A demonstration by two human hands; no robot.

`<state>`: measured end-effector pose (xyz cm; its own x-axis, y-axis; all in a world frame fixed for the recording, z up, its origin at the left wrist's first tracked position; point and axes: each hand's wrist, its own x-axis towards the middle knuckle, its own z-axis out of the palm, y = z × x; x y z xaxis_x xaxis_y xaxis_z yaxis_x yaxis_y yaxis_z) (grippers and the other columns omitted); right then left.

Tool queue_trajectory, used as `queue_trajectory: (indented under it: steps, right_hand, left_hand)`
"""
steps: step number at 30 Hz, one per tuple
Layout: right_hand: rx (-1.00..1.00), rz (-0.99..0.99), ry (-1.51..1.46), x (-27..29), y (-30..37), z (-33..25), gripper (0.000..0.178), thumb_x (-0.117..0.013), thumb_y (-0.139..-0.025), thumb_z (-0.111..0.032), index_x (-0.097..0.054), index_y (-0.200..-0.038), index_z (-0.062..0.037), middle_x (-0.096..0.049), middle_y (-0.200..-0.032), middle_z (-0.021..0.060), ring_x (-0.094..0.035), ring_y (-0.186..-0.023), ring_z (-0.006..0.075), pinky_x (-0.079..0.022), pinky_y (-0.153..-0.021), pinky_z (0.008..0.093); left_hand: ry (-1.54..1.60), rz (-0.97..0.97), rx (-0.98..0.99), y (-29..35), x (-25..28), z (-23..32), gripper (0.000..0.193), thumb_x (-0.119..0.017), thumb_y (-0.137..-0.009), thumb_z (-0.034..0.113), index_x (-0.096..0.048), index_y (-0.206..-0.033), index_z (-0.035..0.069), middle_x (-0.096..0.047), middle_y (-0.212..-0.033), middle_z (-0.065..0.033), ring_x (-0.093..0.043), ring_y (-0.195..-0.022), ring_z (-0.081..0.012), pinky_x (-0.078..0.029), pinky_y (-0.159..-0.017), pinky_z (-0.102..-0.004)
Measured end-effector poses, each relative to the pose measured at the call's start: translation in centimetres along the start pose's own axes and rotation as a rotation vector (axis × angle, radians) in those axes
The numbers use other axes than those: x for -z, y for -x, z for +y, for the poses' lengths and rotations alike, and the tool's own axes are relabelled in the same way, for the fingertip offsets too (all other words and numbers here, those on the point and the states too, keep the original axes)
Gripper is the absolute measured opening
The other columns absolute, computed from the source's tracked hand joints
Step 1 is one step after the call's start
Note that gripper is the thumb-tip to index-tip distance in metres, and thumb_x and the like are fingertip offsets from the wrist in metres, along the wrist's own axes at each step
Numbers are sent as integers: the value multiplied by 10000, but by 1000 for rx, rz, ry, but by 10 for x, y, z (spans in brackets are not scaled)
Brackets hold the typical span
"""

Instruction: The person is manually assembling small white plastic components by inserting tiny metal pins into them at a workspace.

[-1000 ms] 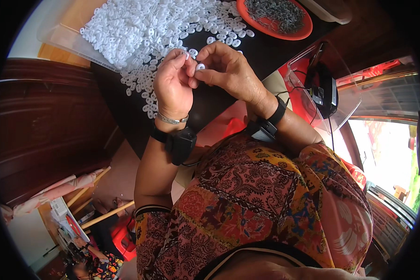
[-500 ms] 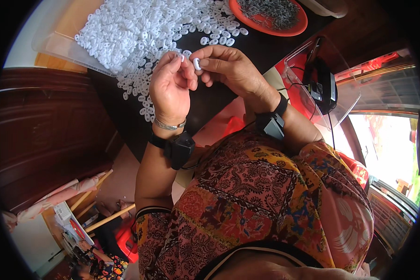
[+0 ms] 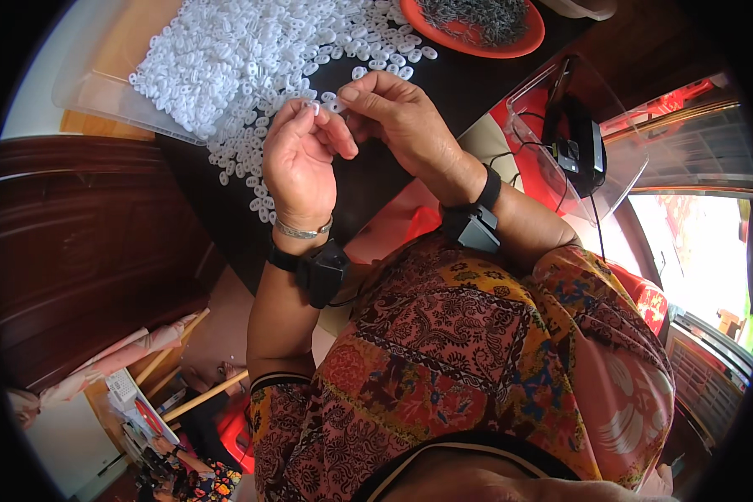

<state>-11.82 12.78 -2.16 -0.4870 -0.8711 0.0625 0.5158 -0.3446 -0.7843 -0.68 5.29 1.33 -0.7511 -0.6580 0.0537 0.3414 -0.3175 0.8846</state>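
My left hand (image 3: 299, 171) is closed, palm up, with a small white plastic piece (image 3: 315, 110) pinched between thumb and fingers. Right beside it, my right hand (image 3: 410, 125) has its thumb and forefinger pressed together. What those fingertips hold, if anything, is hidden. Beyond both hands lies a large heap of small white oval plastic pieces (image 3: 234, 58) with holes in them. Some loose ones (image 3: 247, 159) are scattered left of my left hand.
The heap spills from a clear plastic tray (image 3: 169, 127) onto a dark table (image 3: 194, 171). An orange-red plate (image 3: 510, 50) of small grey metal parts (image 3: 477, 18) sits at the far right. A clear bin (image 3: 627, 171) with black devices stands right. Another person (image 3: 188, 473) works at lower left.
The white oval piece that showed between my right thumb and forefinger is no longer plainly visible. My right hand has turned and shifted slightly left and up. My left hand keeps its pinch.
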Motion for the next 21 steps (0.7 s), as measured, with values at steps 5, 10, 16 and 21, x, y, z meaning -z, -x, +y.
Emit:
queue_trajectory:
  steps: [5, 10, 16, 21]
  right_hand:
    - [-79, -55, 10, 3, 3, -5, 87, -588, -883, -140, -600, -907, -57, -606, -788, 20, -577, -654, 98, -476, -615, 236]
    - [-163, -61, -55, 8, 2, -9, 110, -584, -872, -101, -594, -955, -31, -618, -799, 39, -600, -677, 121, -486, -622, 235]
    - [-194, -99, -160, 13, 2, -13, 146, -585, -858, -57, -594, -997, -16, -646, -867, 88, -615, -702, 134, -499, -636, 239]
    - [-65, -62, -46, 11, 6, -23, 158, -620, -838, -66, -610, -986, -13, -648, -840, 71, -611, -692, 126, -496, -637, 232]
  left_hand:
    - [51, -13, -18, -2, 8, 1, 174, -414, -900, 174, -476, -817, 34, -536, -646, -123, -494, -523, -196, -424, -535, -295]
    - [53, -45, -12, -1, 5, 3, 173, -406, -902, 170, -482, -833, 30, -543, -662, -120, -489, -536, -180, -408, -546, -270]
    - [-184, 16, -68, 1, 3, 2, 162, -426, -892, 157, -509, -847, 26, -547, -666, -73, -475, -541, -119, -390, -535, -225]
    - [-344, 76, -106, 5, -7, -1, 146, -482, -866, 137, -533, -778, 32, -524, -644, -11, -451, -525, -70, -364, -488, -196]
